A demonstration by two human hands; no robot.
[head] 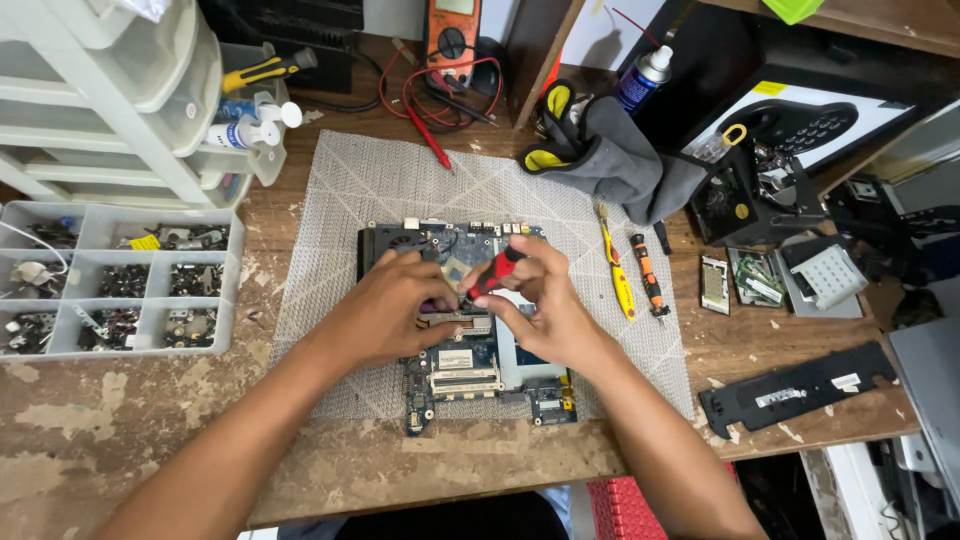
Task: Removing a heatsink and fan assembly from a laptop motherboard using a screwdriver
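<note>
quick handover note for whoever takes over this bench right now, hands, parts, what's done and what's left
Right hand: holds a red-and-black screwdriver, tip down on the circuit board.
Left hand: rests on the board beside the tip, steadying it.
Board lies on the grey mat, its fan at the far left corner.
Spare yellow screwdriver and orange screwdriver lie on the mat to the right. Parts tray sits to the left.
Done: board is out of its case, bare on the mat.
Left: the screw under the tip is hidden by the hands; cannot tell whether it is out.
</note>
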